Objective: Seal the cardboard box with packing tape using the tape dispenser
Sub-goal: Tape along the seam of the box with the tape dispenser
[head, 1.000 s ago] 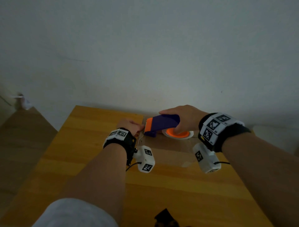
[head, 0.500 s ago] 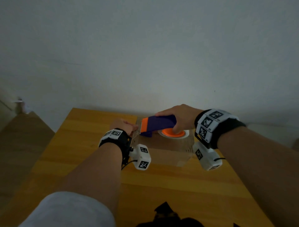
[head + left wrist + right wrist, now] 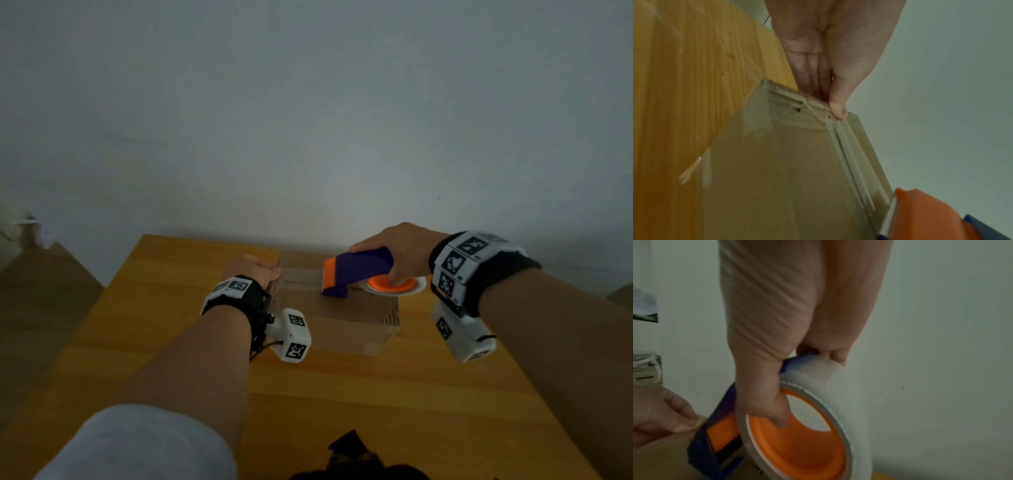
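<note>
A brown cardboard box [image 3: 342, 318] stands on the wooden table [image 3: 164, 308] near the wall. My left hand [image 3: 255, 269] is at the box's top left edge. In the left wrist view its thumb [image 3: 837, 110] presses the tape end onto the box [image 3: 787, 162] while straight fingers lie flat against the side. My right hand [image 3: 404, 246] grips the purple and orange tape dispenser [image 3: 359, 269] on the box top, thumb hooked in the orange core of the tape roll [image 3: 838, 402]. A clear tape strip [image 3: 301, 274] runs from the left hand to the dispenser's blade.
The box sits at the table's far edge, close to a plain grey wall [image 3: 308, 120]. Bare tabletop lies in front of and left of the box. A dark object [image 3: 349, 452] shows at the bottom edge of the head view. The floor [image 3: 34, 291] lies left of the table.
The right hand has drawn the dispenser to the right across the box top, away from the left hand, leaving a strip of tape behind it. The left hand has stayed at the left edge.
</note>
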